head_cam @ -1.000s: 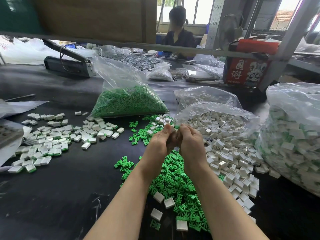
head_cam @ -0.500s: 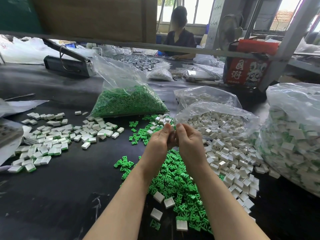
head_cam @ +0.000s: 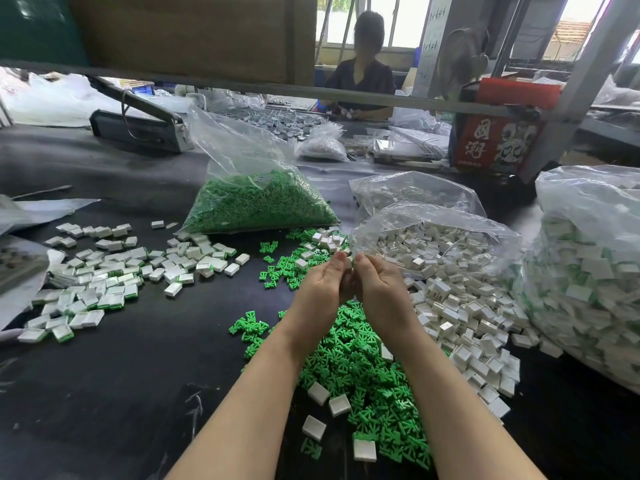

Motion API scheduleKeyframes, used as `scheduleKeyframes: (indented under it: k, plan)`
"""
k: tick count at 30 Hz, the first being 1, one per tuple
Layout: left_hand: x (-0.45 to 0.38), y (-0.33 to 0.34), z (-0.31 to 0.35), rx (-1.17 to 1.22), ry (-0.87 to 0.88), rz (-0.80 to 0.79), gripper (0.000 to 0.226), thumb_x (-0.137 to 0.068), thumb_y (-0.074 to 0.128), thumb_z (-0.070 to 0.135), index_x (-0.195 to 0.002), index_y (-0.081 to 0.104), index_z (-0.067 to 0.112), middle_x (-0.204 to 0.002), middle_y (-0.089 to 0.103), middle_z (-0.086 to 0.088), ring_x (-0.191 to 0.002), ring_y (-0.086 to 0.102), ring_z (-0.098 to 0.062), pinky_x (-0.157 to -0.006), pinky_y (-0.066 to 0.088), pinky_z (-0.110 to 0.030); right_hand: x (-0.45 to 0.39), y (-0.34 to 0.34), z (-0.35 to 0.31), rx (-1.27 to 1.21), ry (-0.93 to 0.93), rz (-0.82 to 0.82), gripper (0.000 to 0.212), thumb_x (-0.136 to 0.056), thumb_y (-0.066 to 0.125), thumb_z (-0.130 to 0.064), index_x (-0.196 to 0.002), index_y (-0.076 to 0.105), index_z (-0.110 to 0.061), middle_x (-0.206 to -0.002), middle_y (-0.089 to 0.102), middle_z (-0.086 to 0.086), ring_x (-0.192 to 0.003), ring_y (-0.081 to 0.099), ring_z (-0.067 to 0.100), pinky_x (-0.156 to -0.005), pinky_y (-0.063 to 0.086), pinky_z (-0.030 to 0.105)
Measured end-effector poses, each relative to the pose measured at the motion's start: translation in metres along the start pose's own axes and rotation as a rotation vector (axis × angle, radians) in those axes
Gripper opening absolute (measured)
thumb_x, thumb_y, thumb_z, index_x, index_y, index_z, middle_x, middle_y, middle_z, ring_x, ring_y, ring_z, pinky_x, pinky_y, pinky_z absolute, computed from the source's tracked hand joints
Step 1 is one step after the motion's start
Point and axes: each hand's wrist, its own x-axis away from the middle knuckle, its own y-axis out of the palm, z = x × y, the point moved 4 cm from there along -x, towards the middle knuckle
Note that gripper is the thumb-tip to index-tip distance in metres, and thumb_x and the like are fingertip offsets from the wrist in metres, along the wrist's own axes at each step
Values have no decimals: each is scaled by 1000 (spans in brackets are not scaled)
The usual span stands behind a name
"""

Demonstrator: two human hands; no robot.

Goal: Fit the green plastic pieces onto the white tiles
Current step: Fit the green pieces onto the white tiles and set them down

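Loose plastic pieces (head_cam: pixel 363 368) lay at 6 o'clock on the table (head_cam: pixel 121 393); fitted tiles (head_cam: pixel 114 271) at 9; bagged pieces (head_cam: pixel 256 206) at 12; unfitted tiles (head_cam: pixel 460 306) at 3.

We are in a small assembly workshop: clear bags of green pieces (head_cam: pixel 258 206) and white tiles (head_cam: pixel 440 244) crowd our black worktable (head_cam: pixel 121 375), another worker (head_cam: pixel 363 74) seated opposite.

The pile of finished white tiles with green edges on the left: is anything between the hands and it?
Nothing visible: bare black tabletop separates the left hand and right hand from the finished white-and-green tile pile.
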Motion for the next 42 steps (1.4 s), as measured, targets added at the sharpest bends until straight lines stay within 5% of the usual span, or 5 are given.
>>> scheduleKeyframes:
  k: [17,22,27,32,42]
  plan:
    - [-2,-6,-3,-45,-29,-69,40,-106,34,35,-86,62,16,-68,61,13,-71,58,-1,-76,50,-19,1,-5,-2,161,-83,-6,41,-92,36,-44,-64,54,-21,-58,58,-8,-57,52,11,-62,45,41]
    - [-1,-15,-1,-160,-19,-70,33,-105,35,32,-84,56,19,-63,56,21,-60,50,8,-66,42,-9,3,-6,-9,148,-111,-67,39,-94,39,-42,-77,56,-11,-67,56,1,-67,52,27,-69,47,59]
    - [-4,-20,4,-158,13,14,10,-96,57,22,-93,63,14,-57,54,15,-56,46,-4,-51,38,-13,2,-10,-5,-58,-52,-85,38,-103,43,-15,-66,49,-19,-53,38,-12,-53,33,6,-55,31,36]
    - [-3,-32,6,-129,-5,71,16,-90,67,13,-101,71,2,-75,69,-5,-65,61,-13,-66,48,-33,2,-8,-7,-125,-16,-124,30,-103,43,-14,-77,50,-2,-54,35,-7,-50,31,7,-50,27,21]
    - [-1,-31,14,-182,86,118,18,-71,77,31,-87,76,23,-94,75,2,-95,70,-13,-83,55,-28,7,-5,3,-208,283,-334,69,-80,27,-80,-77,55,-17,-58,43,-4,-47,33,7,-40,25,18]
